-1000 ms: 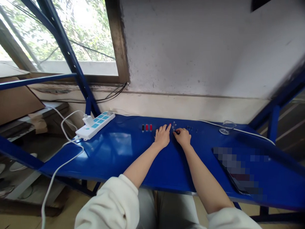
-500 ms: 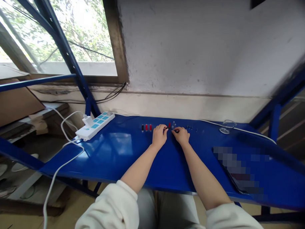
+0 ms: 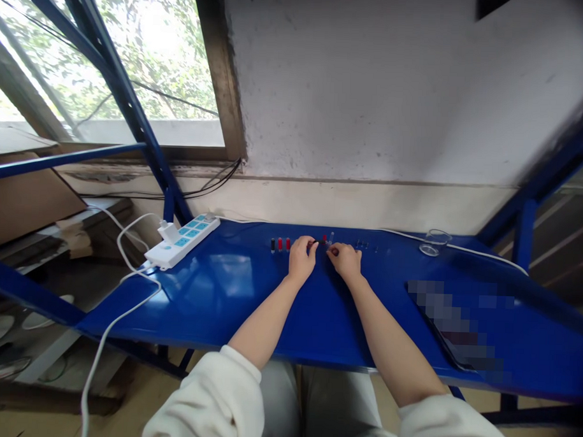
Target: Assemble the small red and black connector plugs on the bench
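Over the far middle of the blue table (image 3: 212, 311), my left hand (image 3: 301, 258) is closed in a pinch, with a small black piece at its fingertips. A short gap away, my right hand (image 3: 346, 260) is also closed, its fingers curled around something small and dark that I cannot make out. Just beyond the hands stand a small red piece (image 3: 324, 239) and a clear tube-like piece (image 3: 332, 236). Left of my left hand, a black cylinder (image 3: 273, 245) and two red cylinders (image 3: 280, 244) stand in a row. Several tiny pieces (image 3: 362, 244) lie right of my right hand.
A white power strip (image 3: 183, 241) with a plug and cable lies at the table's left end. At the right are a clear cup (image 3: 431, 244) and a dark flat item (image 3: 450, 326), blurred out. A thin white cable (image 3: 486, 254) runs along the back edge.
My hands have drawn slightly apart, the left one shifting a little to the left. The right fingers have turned slightly. The standing cylinders have not moved.
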`<state>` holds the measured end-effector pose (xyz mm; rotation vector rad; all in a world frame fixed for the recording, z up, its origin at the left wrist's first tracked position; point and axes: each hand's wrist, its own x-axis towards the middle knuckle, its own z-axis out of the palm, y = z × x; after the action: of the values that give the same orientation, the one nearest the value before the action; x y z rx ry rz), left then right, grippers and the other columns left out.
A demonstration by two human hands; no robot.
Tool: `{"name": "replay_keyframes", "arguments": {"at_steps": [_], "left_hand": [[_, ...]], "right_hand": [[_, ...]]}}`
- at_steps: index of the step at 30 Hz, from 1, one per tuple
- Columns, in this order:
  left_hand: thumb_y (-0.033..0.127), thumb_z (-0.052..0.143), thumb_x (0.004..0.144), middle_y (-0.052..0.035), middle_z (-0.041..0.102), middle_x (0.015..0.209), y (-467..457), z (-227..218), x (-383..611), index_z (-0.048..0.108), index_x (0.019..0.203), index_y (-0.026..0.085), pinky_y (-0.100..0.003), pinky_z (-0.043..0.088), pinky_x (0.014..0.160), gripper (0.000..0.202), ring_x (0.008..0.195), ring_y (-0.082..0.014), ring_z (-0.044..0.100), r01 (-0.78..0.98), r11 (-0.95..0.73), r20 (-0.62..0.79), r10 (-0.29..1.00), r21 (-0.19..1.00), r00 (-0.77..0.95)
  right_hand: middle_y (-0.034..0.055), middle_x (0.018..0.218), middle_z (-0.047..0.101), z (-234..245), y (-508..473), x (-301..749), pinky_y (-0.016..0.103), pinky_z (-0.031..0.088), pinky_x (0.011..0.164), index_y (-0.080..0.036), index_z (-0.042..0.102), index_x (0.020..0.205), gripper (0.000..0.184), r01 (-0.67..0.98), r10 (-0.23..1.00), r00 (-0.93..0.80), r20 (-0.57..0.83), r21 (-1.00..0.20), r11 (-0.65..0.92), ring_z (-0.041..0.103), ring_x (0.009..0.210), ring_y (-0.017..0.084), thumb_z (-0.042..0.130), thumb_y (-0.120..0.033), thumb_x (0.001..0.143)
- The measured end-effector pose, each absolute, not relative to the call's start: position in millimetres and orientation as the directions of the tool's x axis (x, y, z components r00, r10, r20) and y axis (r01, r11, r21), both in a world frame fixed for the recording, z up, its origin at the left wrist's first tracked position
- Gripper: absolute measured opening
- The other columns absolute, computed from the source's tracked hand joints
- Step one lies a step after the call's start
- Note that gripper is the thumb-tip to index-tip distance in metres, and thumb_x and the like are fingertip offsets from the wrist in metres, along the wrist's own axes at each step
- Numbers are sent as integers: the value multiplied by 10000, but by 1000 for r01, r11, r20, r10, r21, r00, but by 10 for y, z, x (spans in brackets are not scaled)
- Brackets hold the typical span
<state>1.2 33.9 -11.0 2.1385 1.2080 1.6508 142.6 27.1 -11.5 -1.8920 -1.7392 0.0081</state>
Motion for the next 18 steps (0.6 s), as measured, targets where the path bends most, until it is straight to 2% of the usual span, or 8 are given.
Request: {"name": "replay_keyframes", "arguments": {"at_steps": [4, 9, 15, 18], "left_hand": [[276, 437, 848, -54, 575, 806, 356, -117, 6, 531, 869, 166, -293, 448, 727, 146, 776, -155, 542, 474, -657, 728, 684, 586, 48], [279, 413, 861, -65, 581, 846, 340, -88, -5, 539, 918, 166, -305, 457, 757, 179, 808, -161, 551, 469, -663, 735, 677, 583, 42], [275, 367, 880, -66, 584, 988, 253, -30, 4, 530, 1084, 207, -325, 440, 858, 270, 951, -164, 536, 467, -717, 729, 655, 517, 199], [275, 372, 876, -66, 579, 1013, 246, -41, 13, 538, 1084, 211, -326, 439, 871, 274, 966, -163, 536, 464, -723, 711, 659, 511, 244]], "right_hand": [[21, 786, 630, -75, 214, 1409, 293, 232, 675, -206, 613, 775, 140, 944, 912, 76, 404, -324, 66, 517, 806, 173, 479, -246, 765], [19, 789, 628, -32, 169, 1395, 285, 210, 649, -194, 597, 749, 128, 955, 910, 46, 413, -285, 81, 518, 793, 165, 472, -224, 752], [20, 772, 621, -10, 169, 1375, 280, 209, 645, -188, 577, 720, 117, 951, 909, 61, 413, -300, 73, 523, 778, 162, 467, -223, 740], [24, 770, 620, -4, 168, 1362, 278, 211, 646, -184, 566, 715, 118, 949, 906, 74, 416, -310, 65, 524, 775, 165, 460, -229, 741]]}}
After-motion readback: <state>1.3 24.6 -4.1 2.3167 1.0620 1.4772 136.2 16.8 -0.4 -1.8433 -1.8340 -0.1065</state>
